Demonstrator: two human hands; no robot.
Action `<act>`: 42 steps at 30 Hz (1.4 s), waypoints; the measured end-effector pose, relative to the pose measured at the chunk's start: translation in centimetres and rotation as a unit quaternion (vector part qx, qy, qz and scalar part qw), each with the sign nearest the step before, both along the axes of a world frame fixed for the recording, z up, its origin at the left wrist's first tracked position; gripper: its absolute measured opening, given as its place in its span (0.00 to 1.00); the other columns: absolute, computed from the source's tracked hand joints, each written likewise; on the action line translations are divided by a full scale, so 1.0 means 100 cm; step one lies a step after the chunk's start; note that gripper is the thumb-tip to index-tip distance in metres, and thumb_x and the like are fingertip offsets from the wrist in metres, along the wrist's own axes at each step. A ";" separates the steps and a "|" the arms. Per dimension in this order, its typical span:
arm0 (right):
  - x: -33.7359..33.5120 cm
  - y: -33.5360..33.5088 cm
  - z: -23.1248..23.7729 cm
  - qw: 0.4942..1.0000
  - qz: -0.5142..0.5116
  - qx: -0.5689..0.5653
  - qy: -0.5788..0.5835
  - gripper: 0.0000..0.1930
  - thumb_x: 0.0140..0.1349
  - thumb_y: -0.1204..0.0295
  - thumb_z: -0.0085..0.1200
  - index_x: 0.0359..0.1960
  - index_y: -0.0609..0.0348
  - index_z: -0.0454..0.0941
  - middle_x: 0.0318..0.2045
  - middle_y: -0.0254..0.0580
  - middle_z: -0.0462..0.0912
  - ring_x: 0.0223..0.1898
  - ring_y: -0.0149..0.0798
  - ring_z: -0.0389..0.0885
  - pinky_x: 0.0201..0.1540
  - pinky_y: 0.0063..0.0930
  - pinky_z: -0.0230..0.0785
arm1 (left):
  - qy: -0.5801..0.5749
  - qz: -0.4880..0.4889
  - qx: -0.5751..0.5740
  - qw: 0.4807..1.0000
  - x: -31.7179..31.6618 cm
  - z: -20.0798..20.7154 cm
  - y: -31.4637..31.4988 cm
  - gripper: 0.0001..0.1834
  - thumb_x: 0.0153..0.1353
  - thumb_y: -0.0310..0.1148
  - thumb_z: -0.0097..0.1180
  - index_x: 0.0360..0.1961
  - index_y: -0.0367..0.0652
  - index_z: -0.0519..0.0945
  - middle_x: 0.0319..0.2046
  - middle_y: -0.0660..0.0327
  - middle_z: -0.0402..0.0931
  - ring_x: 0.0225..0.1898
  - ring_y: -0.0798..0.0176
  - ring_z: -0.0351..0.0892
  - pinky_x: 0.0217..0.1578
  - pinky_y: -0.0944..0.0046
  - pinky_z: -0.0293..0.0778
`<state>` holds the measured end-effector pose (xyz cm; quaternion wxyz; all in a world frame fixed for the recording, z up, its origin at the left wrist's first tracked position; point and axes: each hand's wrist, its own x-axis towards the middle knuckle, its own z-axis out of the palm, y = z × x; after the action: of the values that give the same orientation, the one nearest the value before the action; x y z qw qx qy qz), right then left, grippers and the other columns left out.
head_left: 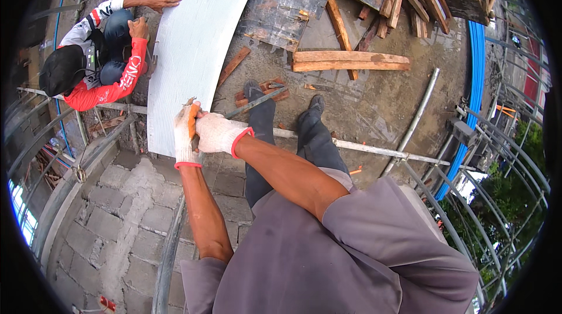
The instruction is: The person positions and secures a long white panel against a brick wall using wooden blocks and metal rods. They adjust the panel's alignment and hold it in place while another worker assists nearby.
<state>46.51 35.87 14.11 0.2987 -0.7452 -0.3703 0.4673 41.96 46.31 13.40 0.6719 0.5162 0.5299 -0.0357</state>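
A long, pale ribbed sheet (202, 27) stretches from the top down to my hands. My left hand (187, 134), in a white knit glove with an orange patch, is closed at the sheet's near right corner. Pressed against it is my right hand (218, 132), also gloved and closed. A small brownish piece (190, 101) pokes out above my left fingers, and something greyish shows below; its kind is hidden by the gloves. Across the sheet, a crouching co-worker (96, 50) in a red and white top lays one hand (164, 1) on its left edge.
Wooden beams (351, 61) and dark boards (281, 4) lie on the wet floor beyond my feet. A metal pipe (374, 149) crosses by my legs. Blue tubes (477, 62) run along the right. Below the sheet rises a block wall (105, 220), with scaffold pipes (168, 255) nearby.
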 end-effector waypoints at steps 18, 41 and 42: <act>-0.004 -0.027 0.018 1.000 0.004 0.009 0.009 0.21 0.47 0.65 0.60 0.39 0.70 0.81 0.46 0.60 0.79 0.53 0.51 0.77 0.55 0.41 0.70 | -0.040 0.112 -0.033 0.992 -0.015 0.017 -0.033 0.12 0.58 0.33 0.60 0.37 0.35 0.77 0.28 0.60 0.75 0.29 0.65 0.76 0.33 0.63 0.75; 0.148 0.025 -0.027 0.972 -0.197 -0.041 0.124 0.14 0.54 0.64 0.60 0.39 0.59 0.81 0.28 0.48 0.83 0.30 0.41 0.83 0.36 0.32 0.74 | -0.169 0.014 -0.099 0.981 0.005 -0.039 0.013 0.22 0.67 0.48 0.47 0.50 0.39 0.74 0.52 0.53 0.75 0.57 0.57 0.71 0.53 0.60 0.65; 0.151 0.028 -0.026 0.962 -0.223 -0.050 0.147 0.15 0.50 0.64 0.61 0.38 0.59 0.82 0.30 0.51 0.84 0.34 0.45 0.84 0.40 0.34 0.74 | -0.154 -0.002 -0.101 0.983 0.004 -0.044 0.010 0.21 0.67 0.43 0.47 0.52 0.38 0.72 0.52 0.53 0.74 0.56 0.57 0.71 0.53 0.62 0.65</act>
<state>61.61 38.65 11.47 0.4086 -0.7462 -0.1232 0.5109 42.36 47.28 9.00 0.7941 0.4455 0.4132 -0.0106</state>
